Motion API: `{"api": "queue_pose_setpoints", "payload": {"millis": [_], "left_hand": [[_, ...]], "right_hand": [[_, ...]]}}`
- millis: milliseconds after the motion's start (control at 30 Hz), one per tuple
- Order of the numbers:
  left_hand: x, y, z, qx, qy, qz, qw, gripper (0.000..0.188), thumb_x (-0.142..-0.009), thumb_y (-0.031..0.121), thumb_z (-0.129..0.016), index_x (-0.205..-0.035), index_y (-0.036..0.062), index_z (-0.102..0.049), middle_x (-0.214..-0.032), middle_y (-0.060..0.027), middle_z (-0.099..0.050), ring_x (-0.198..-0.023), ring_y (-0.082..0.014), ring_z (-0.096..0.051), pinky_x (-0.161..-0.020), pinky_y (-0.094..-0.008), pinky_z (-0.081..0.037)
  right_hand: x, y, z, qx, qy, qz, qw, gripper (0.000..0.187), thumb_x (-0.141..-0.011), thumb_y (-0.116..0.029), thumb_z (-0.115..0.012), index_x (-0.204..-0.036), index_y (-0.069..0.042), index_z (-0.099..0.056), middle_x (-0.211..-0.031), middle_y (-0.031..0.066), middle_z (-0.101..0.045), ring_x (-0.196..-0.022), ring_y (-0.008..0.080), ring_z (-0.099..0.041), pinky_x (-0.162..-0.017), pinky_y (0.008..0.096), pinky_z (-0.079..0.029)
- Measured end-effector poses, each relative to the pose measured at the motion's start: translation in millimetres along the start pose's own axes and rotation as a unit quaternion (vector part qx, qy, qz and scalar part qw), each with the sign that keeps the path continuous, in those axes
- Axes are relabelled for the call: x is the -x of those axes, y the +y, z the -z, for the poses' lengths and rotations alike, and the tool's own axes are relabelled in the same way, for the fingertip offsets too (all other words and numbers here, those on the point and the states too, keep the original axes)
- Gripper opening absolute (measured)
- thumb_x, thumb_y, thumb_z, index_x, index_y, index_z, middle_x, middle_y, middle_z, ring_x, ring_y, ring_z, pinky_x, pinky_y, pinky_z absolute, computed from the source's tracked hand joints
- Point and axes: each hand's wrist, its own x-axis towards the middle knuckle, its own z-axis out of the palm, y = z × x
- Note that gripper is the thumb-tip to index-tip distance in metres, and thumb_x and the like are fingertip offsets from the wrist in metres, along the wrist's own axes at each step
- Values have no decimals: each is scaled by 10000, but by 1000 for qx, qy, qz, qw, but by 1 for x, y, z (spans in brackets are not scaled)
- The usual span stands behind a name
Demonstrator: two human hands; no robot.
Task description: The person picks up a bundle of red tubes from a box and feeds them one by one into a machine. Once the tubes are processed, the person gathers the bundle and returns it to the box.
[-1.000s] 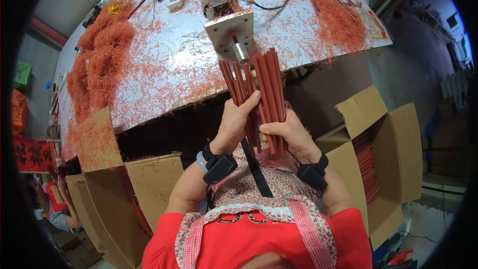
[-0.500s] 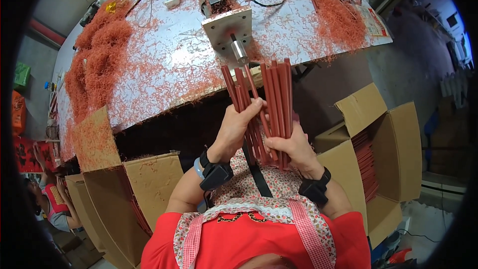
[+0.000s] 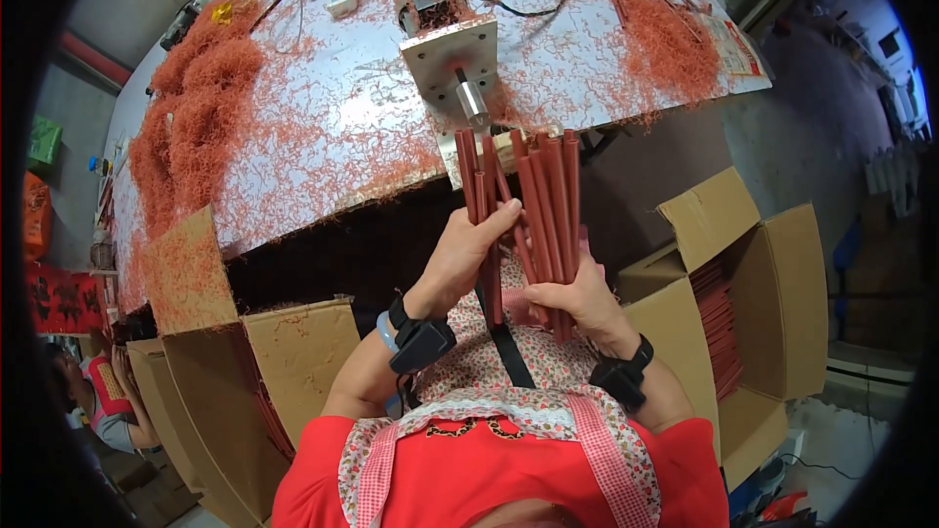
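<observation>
My left hand (image 3: 468, 252) is closed round a few thin reddish-brown rods (image 3: 479, 181), held roughly upright in front of my apron. A thicker bundle of the same rods (image 3: 550, 205) is gripped by my right hand (image 3: 577, 295), its tops spread slightly at uneven heights. One rod slants between the two groups, close to my left thumb. Just beyond the rod tops, a motor (image 3: 433, 6) with a square metal plate (image 3: 450, 57) and a shiny cylindrical chuck (image 3: 472, 104) points toward me from the table edge.
Curly red shavings (image 3: 201, 88) heap on the white table (image 3: 337, 98), with another pile (image 3: 670, 49) and loose rods at right. An open cardboard box (image 3: 797, 284) at right holds many rods; another box (image 3: 303, 347) stands at left. A co-worker (image 3: 122, 401) is at far left.
The rods in my left hand have shifted right and now stand straighter and closer together. My right hand's bundle has dropped slightly toward me.
</observation>
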Motion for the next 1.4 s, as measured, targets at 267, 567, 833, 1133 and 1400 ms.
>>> {"api": "queue_pose_setpoints", "payload": {"millis": [267,567,833,1133,1400], "left_hand": [[-14,4,7,-1,-17,-11,1000,291,-918,302,-584,-974,21,-630,-849,-31,-646,-715,-92,-584,-613,-255,-450],[-6,1,2,27,-3,51,998,285,-916,319,-586,-943,40,-641,-855,-43,-647,-713,-98,-589,-638,-267,-471],[-13,-2,3,33,-37,24,998,294,-909,316,-599,-932,26,-646,-848,-53,-641,-742,-101,-595,-677,-279,-493],[-10,-3,-4,51,-17,29,998,305,-917,304,-589,-945,5,-643,-864,-66,-648,-717,-115,-603,-658,-255,-487],[3,13,6,45,-48,74,995,313,-937,319,-554,-996,22,-636,-933,-49,-655,-799,-106,-610,-651,-245,-481]], "right_hand": [[-24,-1,12,-72,-49,-73,994,493,-730,-48,-681,-1165,0,-455,-786,66,-582,-605,131,-577,-528,260,-472],[-3,14,-2,-40,-57,-29,997,437,-744,-45,-664,-1126,5,-458,-801,91,-602,-623,152,-587,-577,275,-488],[-10,-1,13,-38,-51,-57,996,546,-711,-47,-685,-1181,3,-411,-784,97,-615,-649,168,-616,-581,290,-508],[-2,-2,15,-73,-51,-82,993,521,-702,-47,-684,-1161,8,-442,-786,107,-631,-667,173,-641,-647,287,-537],[-18,13,15,-122,-81,-42,988,503,-702,-65,-698,-1148,11,-477,-866,75,-614,-731,146,-617,-677,262,-515]]}}
